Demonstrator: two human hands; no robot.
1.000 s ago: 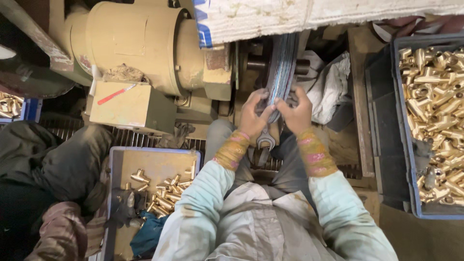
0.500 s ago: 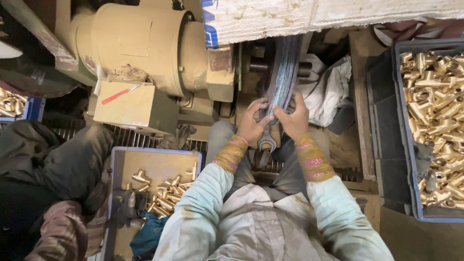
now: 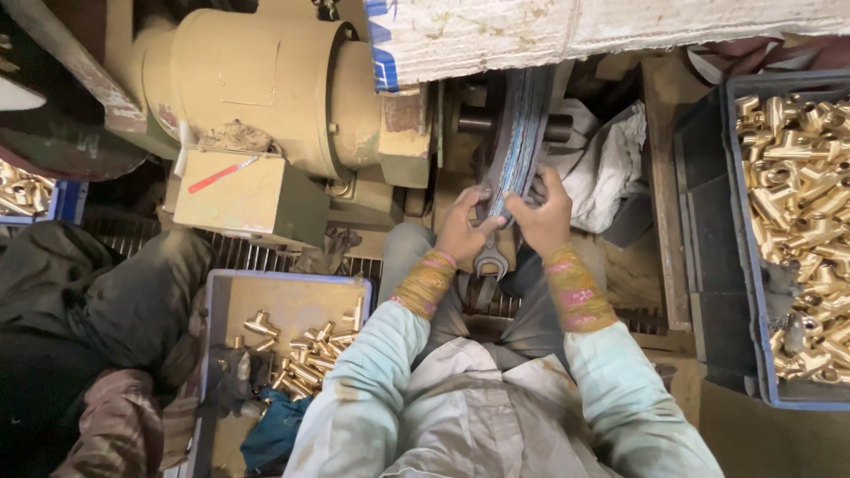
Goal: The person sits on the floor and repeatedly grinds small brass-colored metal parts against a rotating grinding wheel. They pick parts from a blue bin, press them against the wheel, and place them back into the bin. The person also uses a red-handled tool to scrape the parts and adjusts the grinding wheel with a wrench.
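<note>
The person's left hand [image 3: 463,232] and right hand [image 3: 543,215] met at the lower edge of the abrasive belt [image 3: 518,133], a grey-blue band that ran up and away from the wrists toward the beige motor housing [image 3: 266,80]. The belt's long axis lay nearly upright in the head view, leaning slightly to the right at the top, so it stood straight ahead of both sets of fingers rather than to either side. Both hands sat about equally near, one on each flank of the band. The left fingers were curled closed against the belt's left edge; the right fingers were bent over its right edge, thumb pointing inward. Whether a small workpiece was pinched between them could not be told. Just below the hands an open-ended spanner [image 3: 490,263] hung near the knees. A tray of brass tee fittings [image 3: 292,341] lay to the lower left, a fuller blue crate [image 3: 801,239] to the right.
</note>
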